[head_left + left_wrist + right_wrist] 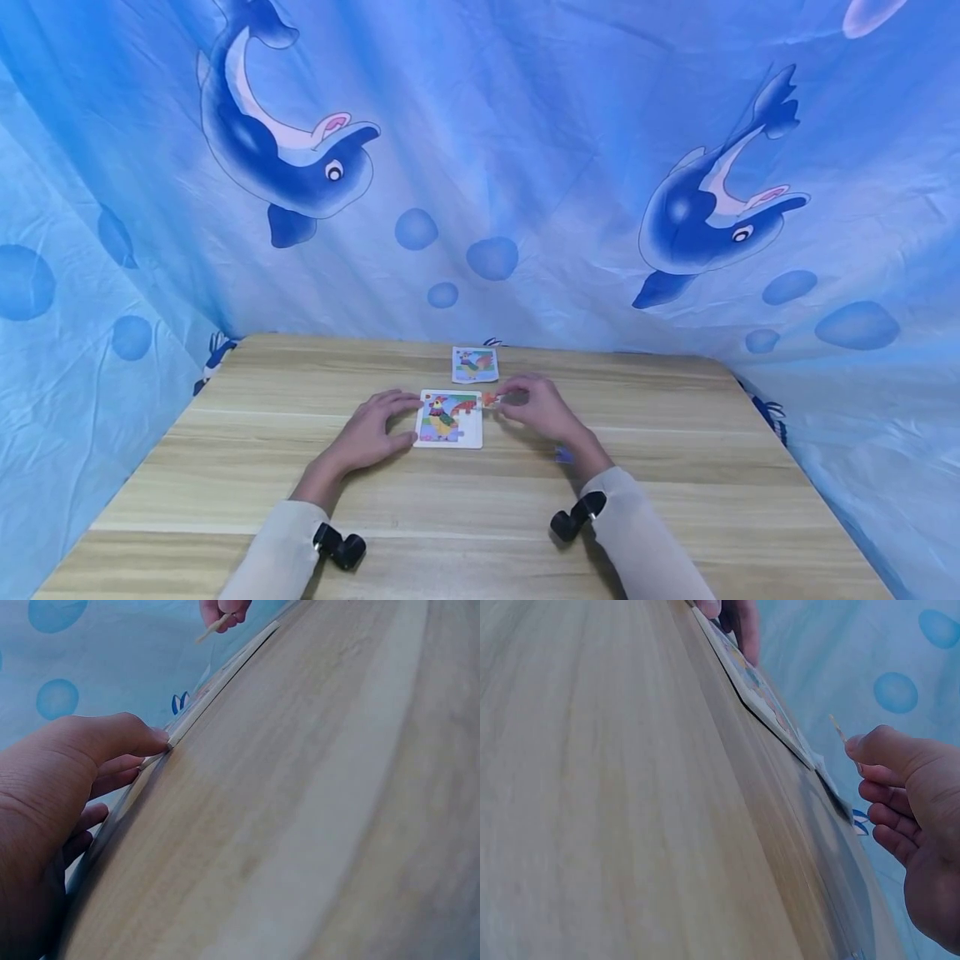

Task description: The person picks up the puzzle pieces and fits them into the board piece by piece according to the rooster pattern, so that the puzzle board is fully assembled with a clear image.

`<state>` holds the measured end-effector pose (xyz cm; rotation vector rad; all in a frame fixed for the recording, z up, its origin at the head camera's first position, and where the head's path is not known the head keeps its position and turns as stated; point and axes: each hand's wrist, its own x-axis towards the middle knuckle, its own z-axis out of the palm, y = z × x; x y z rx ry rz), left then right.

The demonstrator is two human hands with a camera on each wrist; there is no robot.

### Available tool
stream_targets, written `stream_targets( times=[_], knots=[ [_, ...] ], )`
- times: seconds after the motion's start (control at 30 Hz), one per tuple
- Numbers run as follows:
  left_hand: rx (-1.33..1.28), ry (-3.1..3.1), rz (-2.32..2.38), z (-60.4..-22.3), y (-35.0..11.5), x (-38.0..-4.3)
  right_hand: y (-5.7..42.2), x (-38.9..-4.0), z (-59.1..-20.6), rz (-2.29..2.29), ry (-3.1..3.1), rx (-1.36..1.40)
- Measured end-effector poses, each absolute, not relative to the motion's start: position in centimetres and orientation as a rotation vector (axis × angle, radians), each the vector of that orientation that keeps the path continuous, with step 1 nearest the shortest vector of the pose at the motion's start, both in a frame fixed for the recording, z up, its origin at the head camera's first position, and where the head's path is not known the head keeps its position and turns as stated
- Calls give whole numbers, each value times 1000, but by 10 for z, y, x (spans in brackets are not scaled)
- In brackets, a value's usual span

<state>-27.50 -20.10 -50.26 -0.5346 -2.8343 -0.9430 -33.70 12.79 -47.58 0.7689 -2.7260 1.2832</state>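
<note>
A square jigsaw puzzle board (472, 439) with a white border lies flat on the table, showing part of a colourful bird. Bare white backing shows at its lower right. My left hand (375, 432) rests at the board's left side, thumb and fingertips spread along the edge and touching it. Between thumb and fingers, my right hand (542, 410) pinches a small orange-red puzzle piece (491, 400) beside the board's upper right edge. In the right wrist view the thin piece (838, 729) is held edge-on, raised above the table.
Behind the board lies a picture card (475, 365) of the same bird. A blue-purple puzzle piece (564, 455) lies partly hidden by my right wrist. The wooden table (450, 533) meets a blue dolphin-print curtain (525, 167) at the back.
</note>
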Motion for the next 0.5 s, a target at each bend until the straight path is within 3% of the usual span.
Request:
stream_targets(
  times=[0.5],
  knots=[
    [-545, -2824, -946, -503, -201, -275, 107, -333, -485, 1273, -2766, 868]
  ],
)
